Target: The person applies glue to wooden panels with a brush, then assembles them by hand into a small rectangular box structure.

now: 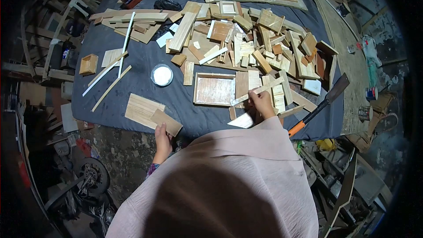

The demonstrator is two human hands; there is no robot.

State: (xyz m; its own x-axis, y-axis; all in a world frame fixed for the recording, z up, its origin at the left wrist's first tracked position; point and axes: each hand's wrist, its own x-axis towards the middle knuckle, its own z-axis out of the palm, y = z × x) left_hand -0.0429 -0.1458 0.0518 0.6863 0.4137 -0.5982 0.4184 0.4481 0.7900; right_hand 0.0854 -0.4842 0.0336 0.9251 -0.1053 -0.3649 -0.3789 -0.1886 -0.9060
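While the left hand (162, 144) pinches a brown rectangular board (169, 121), the right hand (263, 104) grips a pale wooden strip (273, 84), tip apparently at the shallow wooden tray (214, 90) on the tabletop (141, 83); needs steady tip control.

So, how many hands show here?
2: the left hand holding the edge of a small brown board, the right hand pinching a thin wooden strip beside the shallow tray.
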